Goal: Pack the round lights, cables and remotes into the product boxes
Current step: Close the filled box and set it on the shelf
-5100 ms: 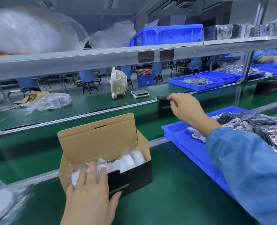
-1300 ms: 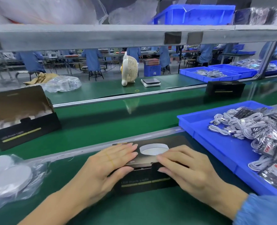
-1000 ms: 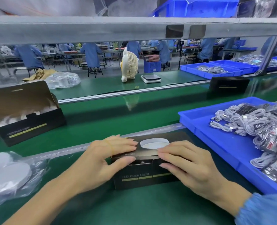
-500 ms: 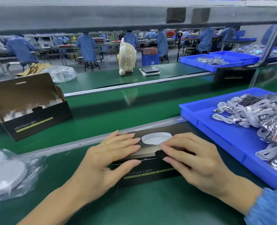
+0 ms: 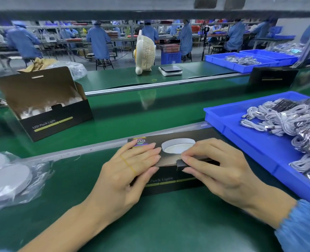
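A green-matted factory table (image 5: pixel 168 224) runs beside a green conveyor belt (image 5: pixel 132 113), with blue-coated workers seated at far benches. On the near table lies a closed black cardboard product box printed with a round white light (image 5: pixel 176 160). The left hand (image 5: pixel 128 171) lies flat on the box's left part, fingers straight and close together on the lid, thumb on the front face. The right hand (image 5: pixel 219 170) rests on the right part, fingers slightly bent, pressing the lid's front edge. An open black box holding bagged white lights (image 5: pixel 47 108) stands on the belt, far left. A blue plastic tray of coiled white cables (image 5: pixel 228 124) sits right; bagged round white lights (image 5: pixel 9 177) lie near left.
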Demonstrator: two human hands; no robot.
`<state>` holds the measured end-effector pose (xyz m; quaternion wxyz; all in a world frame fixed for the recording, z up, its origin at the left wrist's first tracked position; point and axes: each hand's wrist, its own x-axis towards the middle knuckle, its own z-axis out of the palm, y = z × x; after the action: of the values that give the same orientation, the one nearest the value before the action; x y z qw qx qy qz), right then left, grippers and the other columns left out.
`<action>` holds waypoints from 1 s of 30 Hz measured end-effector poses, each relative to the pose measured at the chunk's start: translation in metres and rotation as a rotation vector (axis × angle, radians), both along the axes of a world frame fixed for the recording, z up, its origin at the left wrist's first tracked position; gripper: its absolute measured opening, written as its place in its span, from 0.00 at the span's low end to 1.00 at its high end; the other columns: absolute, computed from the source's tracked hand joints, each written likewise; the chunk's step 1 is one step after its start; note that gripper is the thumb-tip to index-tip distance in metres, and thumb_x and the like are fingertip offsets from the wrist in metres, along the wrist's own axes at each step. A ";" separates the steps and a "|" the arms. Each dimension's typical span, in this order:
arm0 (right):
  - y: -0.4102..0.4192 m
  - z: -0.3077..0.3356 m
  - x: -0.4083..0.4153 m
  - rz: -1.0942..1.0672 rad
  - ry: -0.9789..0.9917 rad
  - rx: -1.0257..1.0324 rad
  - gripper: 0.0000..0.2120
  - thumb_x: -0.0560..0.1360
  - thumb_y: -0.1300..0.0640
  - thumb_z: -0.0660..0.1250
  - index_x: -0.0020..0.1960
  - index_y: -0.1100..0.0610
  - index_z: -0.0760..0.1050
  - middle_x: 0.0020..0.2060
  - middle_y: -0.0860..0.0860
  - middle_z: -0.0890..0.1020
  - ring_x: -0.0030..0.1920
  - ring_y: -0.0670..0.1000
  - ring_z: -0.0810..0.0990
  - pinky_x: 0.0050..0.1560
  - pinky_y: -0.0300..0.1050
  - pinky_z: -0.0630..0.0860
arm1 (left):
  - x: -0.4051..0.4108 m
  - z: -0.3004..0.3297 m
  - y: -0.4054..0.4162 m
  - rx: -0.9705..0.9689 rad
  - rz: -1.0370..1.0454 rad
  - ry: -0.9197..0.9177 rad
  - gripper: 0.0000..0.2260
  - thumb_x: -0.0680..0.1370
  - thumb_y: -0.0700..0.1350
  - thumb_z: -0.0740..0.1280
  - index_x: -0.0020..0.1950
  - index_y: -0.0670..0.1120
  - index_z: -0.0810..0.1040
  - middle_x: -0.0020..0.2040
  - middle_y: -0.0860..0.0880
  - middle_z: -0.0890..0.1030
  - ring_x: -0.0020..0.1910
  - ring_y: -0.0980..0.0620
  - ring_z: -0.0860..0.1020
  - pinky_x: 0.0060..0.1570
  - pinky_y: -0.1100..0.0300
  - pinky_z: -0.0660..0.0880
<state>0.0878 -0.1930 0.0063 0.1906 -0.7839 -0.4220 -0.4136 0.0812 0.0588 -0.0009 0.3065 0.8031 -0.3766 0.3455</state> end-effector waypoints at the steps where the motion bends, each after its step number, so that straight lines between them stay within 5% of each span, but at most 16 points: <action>1: 0.000 0.001 0.000 0.016 -0.001 -0.002 0.07 0.76 0.59 0.72 0.47 0.64 0.84 0.46 0.54 0.84 0.44 0.57 0.80 0.39 0.50 0.76 | -0.001 -0.001 -0.001 -0.016 0.003 0.000 0.11 0.78 0.44 0.66 0.55 0.41 0.84 0.58 0.50 0.83 0.63 0.52 0.79 0.65 0.42 0.72; 5: -0.001 0.005 -0.001 0.048 -0.018 0.001 0.05 0.75 0.60 0.74 0.45 0.62 0.85 0.45 0.51 0.85 0.42 0.55 0.80 0.37 0.47 0.77 | -0.002 -0.003 -0.003 -0.038 0.007 0.032 0.11 0.78 0.43 0.66 0.56 0.41 0.84 0.58 0.50 0.83 0.63 0.53 0.79 0.66 0.40 0.72; 10: 0.010 0.015 -0.009 -0.093 0.254 0.101 0.06 0.76 0.54 0.71 0.48 0.55 0.85 0.54 0.48 0.83 0.51 0.51 0.83 0.42 0.50 0.81 | -0.004 0.001 -0.002 -0.009 0.037 0.071 0.12 0.78 0.45 0.65 0.56 0.42 0.84 0.59 0.53 0.82 0.64 0.56 0.78 0.67 0.44 0.72; 13: 0.012 0.049 0.000 -0.191 0.615 -0.298 0.14 0.79 0.49 0.65 0.64 0.42 0.78 0.69 0.42 0.74 0.71 0.46 0.70 0.63 0.52 0.74 | -0.005 0.016 0.001 0.022 0.046 0.122 0.12 0.78 0.50 0.65 0.54 0.49 0.86 0.58 0.58 0.83 0.61 0.62 0.78 0.64 0.56 0.72; 15: 0.016 0.073 0.018 -0.243 0.693 -0.606 0.13 0.80 0.45 0.61 0.64 0.42 0.75 0.66 0.44 0.76 0.68 0.51 0.73 0.59 0.53 0.75 | 0.014 0.038 0.015 -0.028 -0.013 0.345 0.12 0.79 0.53 0.64 0.50 0.53 0.86 0.52 0.62 0.84 0.56 0.64 0.80 0.58 0.66 0.72; 17: 0.034 0.082 0.045 -0.349 0.641 -0.749 0.08 0.80 0.48 0.60 0.58 0.46 0.73 0.55 0.48 0.80 0.56 0.57 0.79 0.48 0.49 0.76 | 0.058 0.060 0.047 -0.106 0.163 0.410 0.09 0.80 0.52 0.65 0.51 0.52 0.85 0.49 0.61 0.85 0.51 0.63 0.81 0.54 0.70 0.73; 20: 0.069 0.077 0.094 -0.630 0.563 -0.702 0.10 0.79 0.59 0.61 0.59 0.51 0.72 0.54 0.54 0.77 0.53 0.58 0.79 0.43 0.47 0.70 | 0.147 0.073 0.118 0.124 0.712 0.322 0.13 0.77 0.44 0.70 0.60 0.43 0.80 0.54 0.44 0.84 0.52 0.43 0.81 0.55 0.52 0.77; 22: 0.079 0.067 0.127 -0.728 0.491 -0.708 0.15 0.76 0.64 0.64 0.62 0.57 0.73 0.59 0.57 0.73 0.60 0.60 0.75 0.50 0.51 0.71 | 0.193 0.058 0.156 0.414 0.889 0.454 0.17 0.74 0.46 0.73 0.59 0.39 0.78 0.53 0.37 0.82 0.52 0.37 0.79 0.52 0.46 0.77; 24: 0.064 0.062 0.149 -0.757 0.517 -0.653 0.15 0.74 0.64 0.65 0.60 0.57 0.74 0.57 0.56 0.75 0.58 0.60 0.75 0.47 0.50 0.68 | 0.227 0.035 0.181 0.595 0.951 0.498 0.22 0.70 0.50 0.76 0.57 0.40 0.76 0.45 0.38 0.80 0.44 0.38 0.79 0.45 0.47 0.78; 26: 0.022 0.065 0.159 -0.870 0.541 -0.572 0.12 0.73 0.63 0.63 0.56 0.55 0.74 0.52 0.54 0.77 0.52 0.59 0.79 0.42 0.48 0.64 | 0.245 0.015 0.199 0.557 0.986 0.469 0.21 0.70 0.48 0.77 0.56 0.41 0.74 0.36 0.41 0.77 0.34 0.41 0.77 0.36 0.48 0.78; 30: -0.128 0.090 0.168 -1.341 0.665 -0.546 0.13 0.75 0.61 0.61 0.58 0.55 0.74 0.54 0.56 0.76 0.55 0.60 0.78 0.45 0.49 0.67 | 0.262 -0.004 0.216 0.490 0.968 0.510 0.12 0.72 0.52 0.74 0.47 0.48 0.76 0.34 0.46 0.76 0.33 0.43 0.77 0.37 0.49 0.79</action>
<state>0.2563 -0.3213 0.0963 -0.1818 -0.9721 0.1322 -0.0665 0.3431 0.2752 -0.0048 0.0010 0.9881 0.0487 0.1456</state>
